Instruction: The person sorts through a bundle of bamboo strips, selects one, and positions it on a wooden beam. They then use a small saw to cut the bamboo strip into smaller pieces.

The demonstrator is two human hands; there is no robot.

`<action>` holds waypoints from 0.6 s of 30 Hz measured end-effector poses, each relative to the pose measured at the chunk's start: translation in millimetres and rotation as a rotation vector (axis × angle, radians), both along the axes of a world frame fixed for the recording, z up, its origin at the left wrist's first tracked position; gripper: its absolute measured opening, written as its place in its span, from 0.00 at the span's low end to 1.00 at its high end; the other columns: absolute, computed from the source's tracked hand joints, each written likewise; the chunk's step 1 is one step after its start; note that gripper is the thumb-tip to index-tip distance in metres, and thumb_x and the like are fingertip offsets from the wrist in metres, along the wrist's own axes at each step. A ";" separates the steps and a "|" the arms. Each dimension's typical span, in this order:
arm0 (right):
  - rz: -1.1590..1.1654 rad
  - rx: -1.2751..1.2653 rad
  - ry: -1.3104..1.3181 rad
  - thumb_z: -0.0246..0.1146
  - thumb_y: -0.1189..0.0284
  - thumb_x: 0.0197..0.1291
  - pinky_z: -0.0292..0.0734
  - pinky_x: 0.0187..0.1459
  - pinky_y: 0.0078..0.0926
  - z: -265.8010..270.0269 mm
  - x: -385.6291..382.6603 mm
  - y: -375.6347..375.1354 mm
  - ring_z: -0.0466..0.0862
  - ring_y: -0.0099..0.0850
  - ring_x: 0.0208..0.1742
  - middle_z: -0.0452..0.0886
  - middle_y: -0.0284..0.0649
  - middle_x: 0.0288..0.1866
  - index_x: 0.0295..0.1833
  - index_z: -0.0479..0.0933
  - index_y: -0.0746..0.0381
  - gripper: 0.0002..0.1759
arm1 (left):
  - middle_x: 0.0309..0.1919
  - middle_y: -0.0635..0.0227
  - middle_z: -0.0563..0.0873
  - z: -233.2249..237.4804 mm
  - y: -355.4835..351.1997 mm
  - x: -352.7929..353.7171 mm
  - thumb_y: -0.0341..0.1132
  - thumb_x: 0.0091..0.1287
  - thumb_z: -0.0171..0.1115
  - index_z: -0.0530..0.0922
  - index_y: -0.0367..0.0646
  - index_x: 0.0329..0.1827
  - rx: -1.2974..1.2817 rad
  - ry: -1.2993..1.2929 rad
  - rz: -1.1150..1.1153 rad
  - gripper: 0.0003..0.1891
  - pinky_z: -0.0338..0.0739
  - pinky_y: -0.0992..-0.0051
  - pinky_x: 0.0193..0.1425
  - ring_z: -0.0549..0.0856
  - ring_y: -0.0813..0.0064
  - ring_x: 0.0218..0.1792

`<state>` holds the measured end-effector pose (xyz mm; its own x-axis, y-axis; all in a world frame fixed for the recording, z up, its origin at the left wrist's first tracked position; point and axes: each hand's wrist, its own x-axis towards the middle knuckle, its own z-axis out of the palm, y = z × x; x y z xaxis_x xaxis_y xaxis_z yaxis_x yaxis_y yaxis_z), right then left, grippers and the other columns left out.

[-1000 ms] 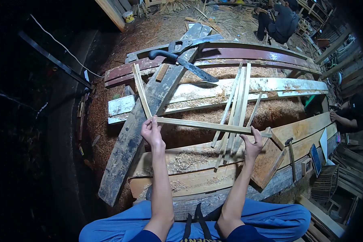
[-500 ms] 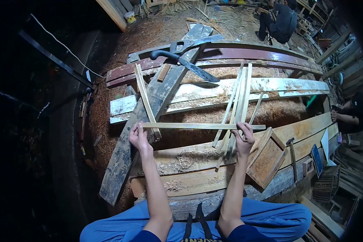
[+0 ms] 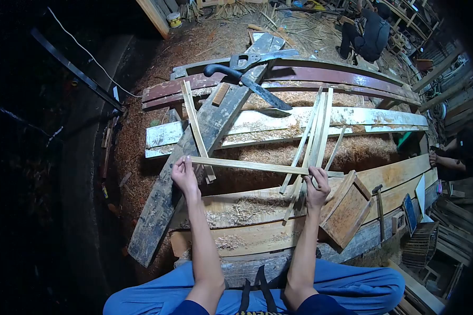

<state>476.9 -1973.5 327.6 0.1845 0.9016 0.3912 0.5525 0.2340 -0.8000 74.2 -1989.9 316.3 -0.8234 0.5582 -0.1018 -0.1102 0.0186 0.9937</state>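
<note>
A thin wooden strip (image 3: 247,165) stretches between my two hands, slightly lower on the right. My left hand (image 3: 185,176) pinches its left end above the dark weathered plank (image 3: 155,218). Toward the other end, my right hand (image 3: 317,187) is closed around the strip, whose tip pokes out past the fingers. Behind my right hand lies a bundle of similar strips (image 3: 314,134), leaning across the boards. Two more strips (image 3: 194,126) rest on the dark plank near my left hand. Beyond them lie a machete (image 3: 263,93) with a black handle and a handsaw (image 3: 244,60).
Wood shavings cover the pale bench boards (image 3: 247,231). At right are a wooden tray-like box (image 3: 347,212), a hammer (image 3: 379,210) and a blue-faced block (image 3: 411,212). One person (image 3: 370,34) sits at the back; another person's arm (image 3: 449,160) reaches in from the right.
The strip has tilted, its left end rising slightly and its right end dropping a little. Both hands keep their hold. The view has shifted slightly.
</note>
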 end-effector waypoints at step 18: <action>0.089 0.301 -0.171 0.70 0.77 0.62 0.79 0.62 0.42 31.4 -60.1 7.3 0.86 0.46 0.59 0.90 0.41 0.51 0.46 0.86 0.66 0.08 | 0.50 0.58 0.89 11.5 -33.0 -60.9 0.30 0.75 0.67 0.80 0.32 0.56 0.077 -0.045 0.175 0.12 0.85 0.74 0.54 0.88 0.72 0.48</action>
